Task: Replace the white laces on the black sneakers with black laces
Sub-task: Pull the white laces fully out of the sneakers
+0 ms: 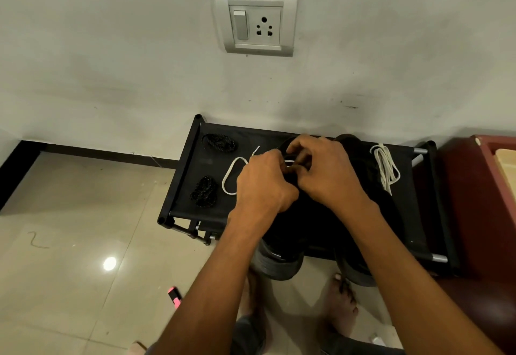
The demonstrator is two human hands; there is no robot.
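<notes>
Removed: one white lace point(386, 168) lies bundled on the rack point(184, 175), right.
In hand: left hand point(261, 184) and right hand point(325, 171), grips pinching second white lace point(233, 175) on left sneaker point(282, 259).
Left: both black laces point(219, 142) unused.

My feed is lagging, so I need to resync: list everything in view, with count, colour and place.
sneakers: two, black, on rack, heels overhanging the front.
white lace: one, partly pulled out, left of hands.
white lace bundle: one, rack's right end.
black lace coils: two, rack's left end.
rack: one, black, against wall.
switch socket: one, grey-white, wall.
pink object: one, floor.
left hand, right hand: at left sneaker's lacing; feet bare.
</notes>
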